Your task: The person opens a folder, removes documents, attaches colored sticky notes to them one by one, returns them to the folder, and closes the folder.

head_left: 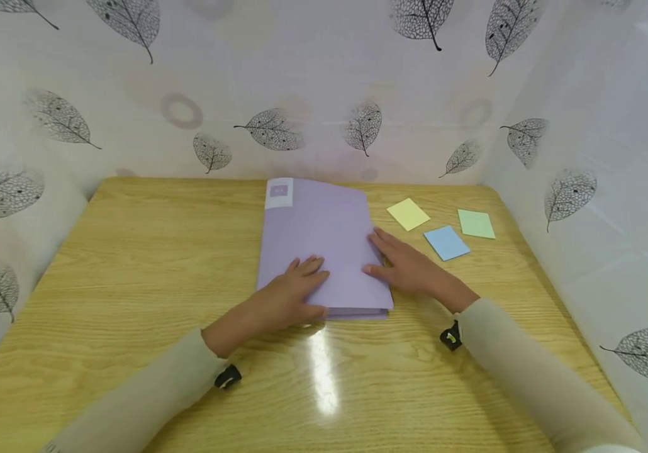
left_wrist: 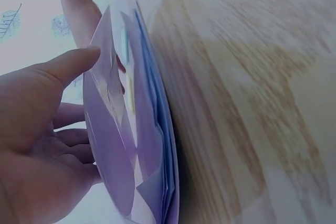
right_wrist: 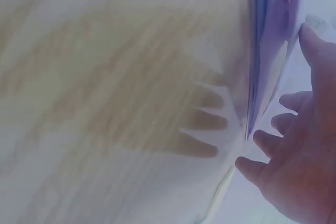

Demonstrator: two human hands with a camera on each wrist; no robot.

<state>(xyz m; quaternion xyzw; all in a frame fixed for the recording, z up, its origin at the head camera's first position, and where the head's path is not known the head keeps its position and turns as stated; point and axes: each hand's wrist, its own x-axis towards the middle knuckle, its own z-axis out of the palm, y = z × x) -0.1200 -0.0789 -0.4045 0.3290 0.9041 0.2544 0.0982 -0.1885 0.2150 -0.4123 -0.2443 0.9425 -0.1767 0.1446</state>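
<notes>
A purple file folder (head_left: pixel 324 233) lies on the table with its front cover down over the contents and a white label (head_left: pixel 279 192) at its upper left corner. My left hand (head_left: pixel 287 296) rests on the lower left part of the cover, fingers spread, thumb near the bottom edge. At the folder's right edge is my right hand (head_left: pixel 409 264), its fingers fairly straight and its thumb by the cover. Seen from below in the left wrist view, the folder (left_wrist: pixel 107 145) gapes a little, with blue and purple sheets (left_wrist: pixel 157 129) inside.
Yellow (head_left: pixel 408 214), blue (head_left: pixel 446 243) and green (head_left: pixel 476 224) sticky note pads lie right of the folder. The wooden table (head_left: pixel 148 251) meets a leaf-patterned curtain (head_left: pixel 312 82) at the back and sides.
</notes>
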